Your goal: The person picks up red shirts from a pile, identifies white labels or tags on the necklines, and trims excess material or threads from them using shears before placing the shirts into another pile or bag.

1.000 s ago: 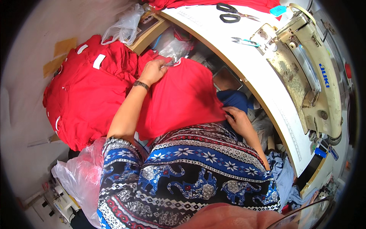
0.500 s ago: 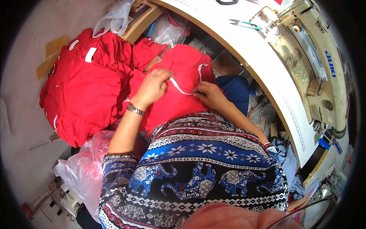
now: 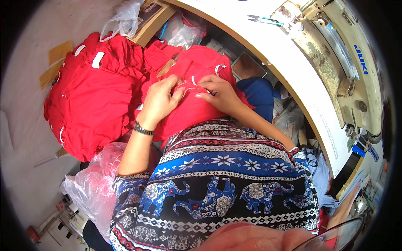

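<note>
A red cloth garment (image 3: 197, 62) lies across my lap, with a narrow white tape (image 3: 219, 68) curling along its upper part. My left hand (image 3: 161, 99), a dark band on its wrist, pinches a fold of the red cloth near the middle. Just to its right, my right hand (image 3: 218, 95) has its thumb and fingers bent together at the white tape, where the tape bunches against the cloth. Exactly how much tape lies between the right fingertips is hidden. The two hands are close together but apart.
A large heap of red garments (image 3: 94, 96) with white labels lies to the left. Below it is a clear plastic bag (image 3: 90, 182). A white table (image 3: 301, 83) curves along the right, bearing a sewing machine (image 3: 362, 92) and thread snips (image 3: 266, 20). A cardboard box (image 3: 150, 25) stands at the top.
My right hand has moved left toward my left hand, and the left hand has come down slightly, turning. The tape, stretched between them before, is now bunched up and mostly covered.
</note>
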Demonstrator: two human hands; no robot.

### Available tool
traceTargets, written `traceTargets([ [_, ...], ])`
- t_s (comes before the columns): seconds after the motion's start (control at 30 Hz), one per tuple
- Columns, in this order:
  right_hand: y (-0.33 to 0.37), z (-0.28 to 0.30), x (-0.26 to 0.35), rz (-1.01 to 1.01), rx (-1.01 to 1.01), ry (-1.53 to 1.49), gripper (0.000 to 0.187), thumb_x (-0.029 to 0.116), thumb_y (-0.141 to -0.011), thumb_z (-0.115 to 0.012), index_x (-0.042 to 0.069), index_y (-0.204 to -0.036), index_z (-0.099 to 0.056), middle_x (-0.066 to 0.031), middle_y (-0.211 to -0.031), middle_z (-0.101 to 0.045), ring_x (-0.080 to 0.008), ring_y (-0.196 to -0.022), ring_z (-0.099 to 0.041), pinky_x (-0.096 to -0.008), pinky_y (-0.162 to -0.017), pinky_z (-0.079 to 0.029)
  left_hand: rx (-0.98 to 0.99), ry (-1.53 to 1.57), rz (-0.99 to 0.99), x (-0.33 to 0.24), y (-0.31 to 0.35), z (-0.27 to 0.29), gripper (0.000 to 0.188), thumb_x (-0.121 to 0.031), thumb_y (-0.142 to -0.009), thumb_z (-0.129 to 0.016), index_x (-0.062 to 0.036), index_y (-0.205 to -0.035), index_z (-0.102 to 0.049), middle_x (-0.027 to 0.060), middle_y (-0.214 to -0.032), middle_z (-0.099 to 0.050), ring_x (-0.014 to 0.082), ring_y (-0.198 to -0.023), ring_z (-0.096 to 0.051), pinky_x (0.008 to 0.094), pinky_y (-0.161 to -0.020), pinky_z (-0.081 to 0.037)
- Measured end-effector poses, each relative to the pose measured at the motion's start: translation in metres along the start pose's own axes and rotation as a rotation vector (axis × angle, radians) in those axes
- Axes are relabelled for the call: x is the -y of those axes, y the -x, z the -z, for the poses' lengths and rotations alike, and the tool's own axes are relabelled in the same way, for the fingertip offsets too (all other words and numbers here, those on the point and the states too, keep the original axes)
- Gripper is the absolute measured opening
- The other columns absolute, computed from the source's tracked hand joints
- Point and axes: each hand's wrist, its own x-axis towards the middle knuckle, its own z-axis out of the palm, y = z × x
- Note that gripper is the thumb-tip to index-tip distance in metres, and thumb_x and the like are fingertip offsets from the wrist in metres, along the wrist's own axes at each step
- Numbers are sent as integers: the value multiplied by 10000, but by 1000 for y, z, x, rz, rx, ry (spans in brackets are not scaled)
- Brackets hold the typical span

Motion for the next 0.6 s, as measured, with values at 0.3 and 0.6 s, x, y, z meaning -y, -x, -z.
traceTargets([
  [0.3, 28, 9, 3, -163, -128, -203, 161, 54, -791, -725, 7, -925, -651, -87, -874, -665, -127, -773, -629, -265, -694, -512, -110, 45, -350, -22, 25, -48, 209, -52, -705, -734, -36, -771, -536, 125, -960, -573, 304, -830, -583, 350, -671, -485],
  [0.6, 29, 9, 4, -136, -153, -157, 202, 26, -771, -735, 21, -891, -572, -57, -818, -631, -133, -736, -613, -264, -674, -501, 10, 586, 80, -4, 7, -67, 98, -79, -907, -644, -8, -965, -680, 32, -916, -672, 77, -833, -581, 224, -756, -463],
])
